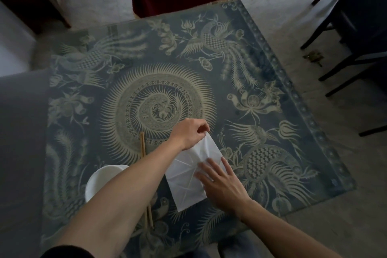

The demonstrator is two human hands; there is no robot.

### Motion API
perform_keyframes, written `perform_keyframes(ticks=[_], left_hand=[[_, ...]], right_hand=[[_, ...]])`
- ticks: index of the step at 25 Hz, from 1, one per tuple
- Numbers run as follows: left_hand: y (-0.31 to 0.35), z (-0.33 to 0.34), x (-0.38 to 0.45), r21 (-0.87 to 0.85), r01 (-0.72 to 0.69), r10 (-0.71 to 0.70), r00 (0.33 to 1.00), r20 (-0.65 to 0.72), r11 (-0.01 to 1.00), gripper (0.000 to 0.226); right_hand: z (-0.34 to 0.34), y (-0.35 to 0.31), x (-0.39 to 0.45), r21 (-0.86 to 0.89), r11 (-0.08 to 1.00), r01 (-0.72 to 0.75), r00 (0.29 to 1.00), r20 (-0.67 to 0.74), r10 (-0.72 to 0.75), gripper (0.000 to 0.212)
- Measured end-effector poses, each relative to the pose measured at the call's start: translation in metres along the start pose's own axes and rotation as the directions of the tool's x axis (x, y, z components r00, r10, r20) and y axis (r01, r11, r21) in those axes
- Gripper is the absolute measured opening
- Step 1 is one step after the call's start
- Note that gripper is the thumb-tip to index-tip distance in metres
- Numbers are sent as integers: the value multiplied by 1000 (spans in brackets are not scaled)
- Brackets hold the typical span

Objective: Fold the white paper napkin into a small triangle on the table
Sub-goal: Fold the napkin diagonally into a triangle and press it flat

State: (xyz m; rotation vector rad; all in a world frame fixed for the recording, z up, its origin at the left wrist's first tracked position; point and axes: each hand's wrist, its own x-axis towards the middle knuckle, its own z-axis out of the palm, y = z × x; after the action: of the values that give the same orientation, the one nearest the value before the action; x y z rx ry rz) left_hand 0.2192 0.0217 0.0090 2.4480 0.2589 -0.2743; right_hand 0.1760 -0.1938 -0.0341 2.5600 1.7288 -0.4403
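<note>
The white paper napkin lies creased on the table between your two hands: your left hand pinches its far corner with curled fingers and lifts that tip, while your right hand lies flat on its near right part, fingers straight and spread. The paper is thin and marked by fold lines, the tabletop carries a blue cloth printed with pale birds and a spiral under glossy glass, and a smooth white bowl and wooden chopsticks sit just left of your left forearm.
</note>
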Motion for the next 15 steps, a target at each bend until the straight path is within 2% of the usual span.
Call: perform_keyframes(ticks=[6,8,15], left_hand=[[4,-11,-23,-88,-56,45,992,-119,995,12],[4,-13,-36,-101,-76,60,986,-155,992,12],[-5,-5,-88,3,-148,146,970,-194,989,11]], right_hand=[[11,-21,-6,-4,996,86,994,-67,-86,57],[12,-26,-9,2,999,53,996,-74,-53,57],[12,-23,-7,2,1000,17,995,-98,-16,58]])
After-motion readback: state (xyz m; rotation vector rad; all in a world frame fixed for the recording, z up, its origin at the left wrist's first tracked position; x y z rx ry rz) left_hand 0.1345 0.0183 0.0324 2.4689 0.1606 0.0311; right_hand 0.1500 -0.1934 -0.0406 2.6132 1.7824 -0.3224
